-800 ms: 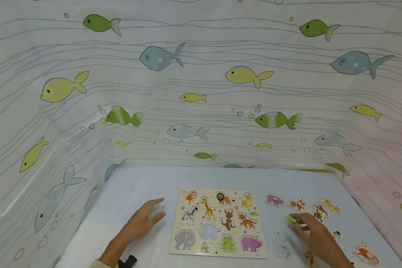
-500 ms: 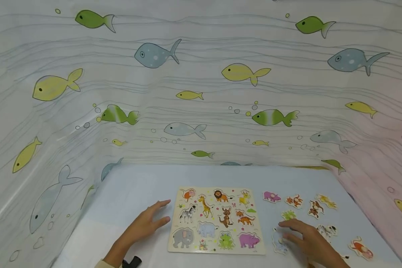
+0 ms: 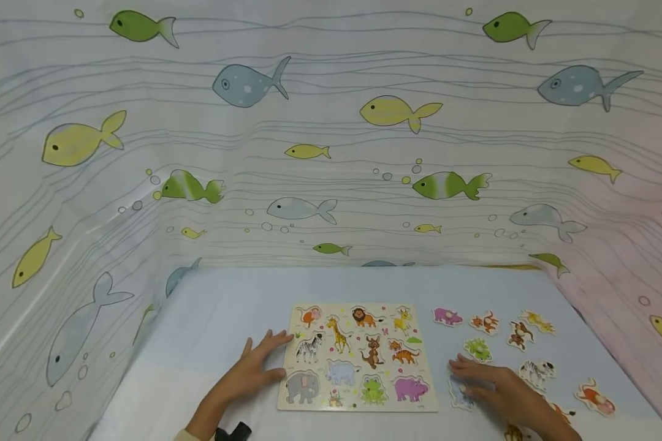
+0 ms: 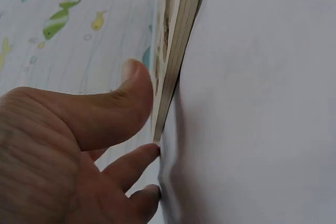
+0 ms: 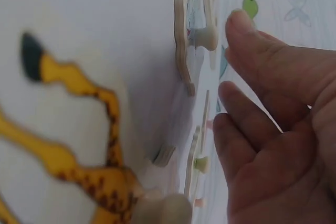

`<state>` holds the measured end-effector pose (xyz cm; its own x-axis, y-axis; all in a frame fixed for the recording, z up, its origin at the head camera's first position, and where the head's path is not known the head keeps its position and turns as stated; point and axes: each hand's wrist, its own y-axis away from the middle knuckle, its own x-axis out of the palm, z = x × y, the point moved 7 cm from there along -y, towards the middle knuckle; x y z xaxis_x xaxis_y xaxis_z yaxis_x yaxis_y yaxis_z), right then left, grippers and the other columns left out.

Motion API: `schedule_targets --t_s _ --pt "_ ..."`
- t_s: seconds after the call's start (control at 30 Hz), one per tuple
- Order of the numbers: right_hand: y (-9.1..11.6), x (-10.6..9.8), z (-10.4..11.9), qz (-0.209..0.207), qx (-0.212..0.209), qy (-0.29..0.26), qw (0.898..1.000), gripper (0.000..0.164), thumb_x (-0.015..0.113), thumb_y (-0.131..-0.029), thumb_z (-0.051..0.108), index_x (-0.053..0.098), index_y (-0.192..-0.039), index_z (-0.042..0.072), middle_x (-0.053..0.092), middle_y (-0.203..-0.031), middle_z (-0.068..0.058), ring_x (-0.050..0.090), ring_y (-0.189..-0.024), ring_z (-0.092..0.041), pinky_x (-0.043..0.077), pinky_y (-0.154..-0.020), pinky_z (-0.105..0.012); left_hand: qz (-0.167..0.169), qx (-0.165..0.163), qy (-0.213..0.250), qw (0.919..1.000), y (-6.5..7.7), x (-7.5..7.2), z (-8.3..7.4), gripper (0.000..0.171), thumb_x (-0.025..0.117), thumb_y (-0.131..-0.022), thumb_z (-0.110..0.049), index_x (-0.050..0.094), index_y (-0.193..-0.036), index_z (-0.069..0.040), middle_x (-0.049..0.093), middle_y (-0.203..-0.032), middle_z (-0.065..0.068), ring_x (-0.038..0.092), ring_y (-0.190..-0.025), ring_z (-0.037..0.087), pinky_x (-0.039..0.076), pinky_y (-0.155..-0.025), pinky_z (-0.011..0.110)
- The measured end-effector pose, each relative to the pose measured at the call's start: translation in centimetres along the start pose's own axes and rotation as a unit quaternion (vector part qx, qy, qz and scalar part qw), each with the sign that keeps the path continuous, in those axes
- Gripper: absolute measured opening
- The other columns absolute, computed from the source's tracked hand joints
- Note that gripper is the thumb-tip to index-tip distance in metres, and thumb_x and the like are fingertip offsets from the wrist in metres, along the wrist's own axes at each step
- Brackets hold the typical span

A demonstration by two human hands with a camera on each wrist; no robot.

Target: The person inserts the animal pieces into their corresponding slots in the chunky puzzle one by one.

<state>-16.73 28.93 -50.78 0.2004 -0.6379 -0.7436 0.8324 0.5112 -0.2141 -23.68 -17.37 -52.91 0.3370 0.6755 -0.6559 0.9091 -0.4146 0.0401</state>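
- Left hand (image 3: 248, 370): fingers spread, gripping nothing, at the puzzle board's (image 3: 336, 309) left edge.
- Blue piece (image 3: 459, 397): on the bench (image 3: 226, 306), just right of the board.
- Right hand (image 3: 502, 389): over it, fingers parted, empty; apparently the pick-up step, calling for a pinch on its knob (image 5: 207, 38).

soft light leaves the giraffe's knob (image 5: 168, 211) blurred.

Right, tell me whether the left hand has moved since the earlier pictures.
Yes: judged against the puzzle board in the head view, the left hand has moved rightward, closing the gap to the board's left edge.
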Motion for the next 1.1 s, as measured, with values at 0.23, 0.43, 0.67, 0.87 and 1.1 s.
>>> schedule_targets --t_s 0.23,0.43,0.67,0.87,1.1 --pt "0.0 1.1 -0.9 0.067 0.016 -0.057 0.996 0.038 0.066 -0.094 0.028 0.068 -0.129 0.016 0.062 -0.140 -0.006 0.033 -0.133 0.017 0.037 -0.098 0.001 0.063 0.062 -0.020 0.9959 0.2 0.7 -0.4 0.073 0.072 -0.086 -0.026 0.043 -0.152 -0.013 0.027 -0.163 0.018 0.002 -0.151 0.051 -0.019 -0.112 0.073" --pt "-0.1 1.3 -1.1 0.073 -0.005 -0.066 0.995 0.036 0.066 -0.094 0.025 0.068 -0.129 0.014 0.062 -0.140 -0.008 0.034 -0.134 0.016 0.039 -0.099 0.000 0.106 0.047 -0.029 0.9928 0.4 0.6 -0.5 0.090 0.078 -0.079 -0.032 0.034 -0.157 -0.015 0.018 -0.166 0.015 -0.005 -0.153 0.048 -0.020 -0.114 0.070" --pt "-0.4 0.9 -1.4 0.081 0.005 -0.071 0.994 0.036 0.067 -0.093 0.027 0.069 -0.127 0.014 0.064 -0.138 -0.009 0.040 -0.130 0.014 0.045 -0.094 -0.003 0.115 0.029 -0.052 0.9916 0.6 0.6 -0.5 0.105 0.083 -0.071 -0.038 0.030 -0.158 -0.017 0.013 -0.168 0.011 -0.007 -0.154 0.045 -0.019 -0.114 0.070" --pt "-0.2 0.8 -1.6 0.063 0.008 -0.072 0.995 0.024 0.068 -0.092 0.024 0.074 -0.115 0.018 0.068 -0.132 -0.008 0.043 -0.128 0.015 0.046 -0.093 -0.004 0.111 0.018 -0.070 0.9911 0.6 0.7 -1.0 0.104 0.083 -0.070 -0.040 0.032 -0.158 -0.018 0.016 -0.167 0.009 -0.004 -0.154 0.045 -0.018 -0.115 0.071" --pt "-0.5 0.5 -1.0 0.040 0.032 -0.069 0.996 0.016 0.069 -0.092 0.026 0.072 -0.108 0.025 0.066 -0.134 -0.010 0.036 -0.131 0.019 0.039 -0.096 0.001 0.113 0.024 -0.094 0.9888 0.1 0.8 -1.4 0.104 0.084 -0.070 -0.038 0.032 -0.157 -0.015 0.016 -0.167 0.011 -0.001 -0.155 0.043 -0.017 -0.115 0.071"
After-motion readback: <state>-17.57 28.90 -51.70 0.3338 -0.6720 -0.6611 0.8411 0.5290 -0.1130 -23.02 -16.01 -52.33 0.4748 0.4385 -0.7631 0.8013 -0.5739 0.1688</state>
